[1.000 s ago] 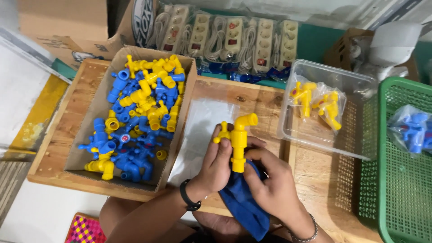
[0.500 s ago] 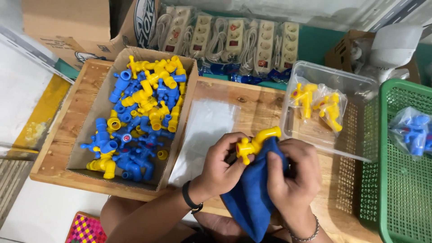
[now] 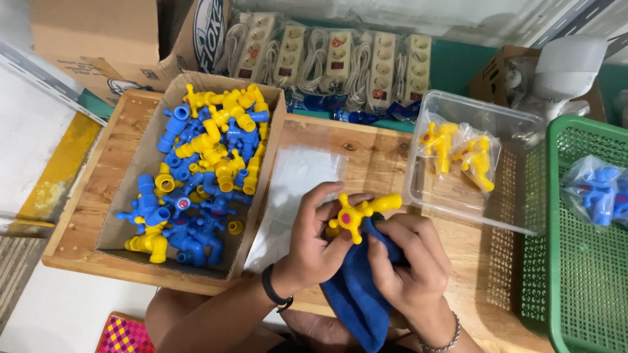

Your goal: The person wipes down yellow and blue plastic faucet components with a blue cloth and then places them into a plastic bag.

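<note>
Left hand pinches yellow plastic tap above the wooden table; right hand presses blue cloth against it. Tap's long axis near-horizontal, spout pointing right and slightly away, cross handle facing camera. Left: cardboard box of loose blue and yellow taps. Right: clear tub with two bagged yellow taps; green basket with bagged blue taps. Far edge: row of packaged power strips.

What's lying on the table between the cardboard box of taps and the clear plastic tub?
In the head view, between the cardboard box and clear tub lie clear plastic bags on bare wood.
</note>
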